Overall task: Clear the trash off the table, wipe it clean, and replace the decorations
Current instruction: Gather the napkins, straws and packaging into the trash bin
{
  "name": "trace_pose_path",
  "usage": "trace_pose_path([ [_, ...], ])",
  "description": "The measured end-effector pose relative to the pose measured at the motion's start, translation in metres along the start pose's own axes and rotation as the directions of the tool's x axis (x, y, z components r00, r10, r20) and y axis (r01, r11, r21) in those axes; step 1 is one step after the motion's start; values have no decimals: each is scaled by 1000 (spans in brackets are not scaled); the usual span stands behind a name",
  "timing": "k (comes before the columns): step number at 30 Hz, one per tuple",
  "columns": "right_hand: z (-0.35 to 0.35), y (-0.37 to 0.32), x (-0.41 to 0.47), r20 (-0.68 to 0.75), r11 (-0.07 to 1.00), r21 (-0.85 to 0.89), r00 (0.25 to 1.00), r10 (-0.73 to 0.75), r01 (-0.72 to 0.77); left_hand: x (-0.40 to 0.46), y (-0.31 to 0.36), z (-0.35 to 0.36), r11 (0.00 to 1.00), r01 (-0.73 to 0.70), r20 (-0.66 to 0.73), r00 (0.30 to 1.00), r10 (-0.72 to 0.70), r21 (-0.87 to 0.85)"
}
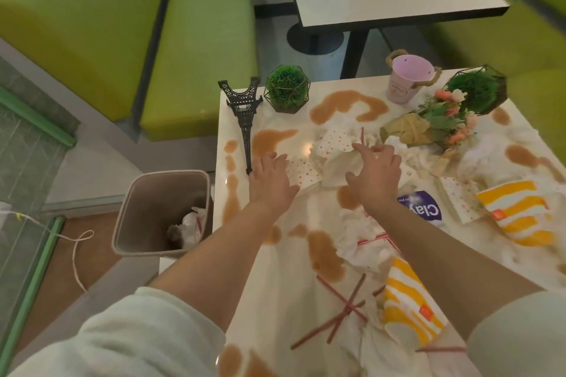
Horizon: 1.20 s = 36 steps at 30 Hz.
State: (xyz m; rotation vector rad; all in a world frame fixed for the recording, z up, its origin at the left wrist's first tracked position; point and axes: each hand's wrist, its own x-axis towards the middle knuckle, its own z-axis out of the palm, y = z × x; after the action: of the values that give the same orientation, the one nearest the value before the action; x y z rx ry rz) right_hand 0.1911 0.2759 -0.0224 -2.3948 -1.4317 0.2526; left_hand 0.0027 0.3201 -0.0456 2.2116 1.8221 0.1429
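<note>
Green booth seats ring a white table (275, 300) that is a long way from clean. Both hands reach over its middle: the left hand (271, 179) lies flat with straight fingers on a red-dotted napkin (301, 173), and the right hand (375, 176), fingers loosely spread, touches the crumpled white paper (335, 167) just beside it; neither grips anything yet, as far as I can see. Below and left of the left hand a trash bin (147, 217) stands on the floor with only a few scraps inside, so clearing looks barely begun. Brown spills (326, 254) blotch the top, red straws (346, 311) cross near the right forearm, and striped yellow wrappers (514, 211) lie off to the right. Wiping is still ahead. Beyond the hands, the tower model (243, 113), potted greenery (288, 89), pink bucket (409, 78) and flowers (450, 119) sit among the mess.
</note>
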Motion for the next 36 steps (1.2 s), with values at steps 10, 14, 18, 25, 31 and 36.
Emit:
trace_pose_path([
  [10,4,15,7,59,967,201,984,-169,154,-8,9,11,991,132,-76,988,-132,-8],
  [14,1,13,3,36,936,312,983,-182,162,-9,9,13,967,153,-48,985,-166,-206],
  [18,-8,-1,-5,-11,898,422,992,-129,121,-18,3,10,895,141,-7,987,-159,-424],
  [25,-8,-47,-33,81,717,680,988,131,-151,-40,-28,-25,720,271,0,936,-352,-639],
  [31,16,-106,-75,236,638,725,964,121,-258,-61,-94,-50,647,331,-10,886,-464,-687],
  [36,39,-156,-106,310,640,707,945,102,-301,-73,-160,-60,565,438,59,823,-565,-699],
])
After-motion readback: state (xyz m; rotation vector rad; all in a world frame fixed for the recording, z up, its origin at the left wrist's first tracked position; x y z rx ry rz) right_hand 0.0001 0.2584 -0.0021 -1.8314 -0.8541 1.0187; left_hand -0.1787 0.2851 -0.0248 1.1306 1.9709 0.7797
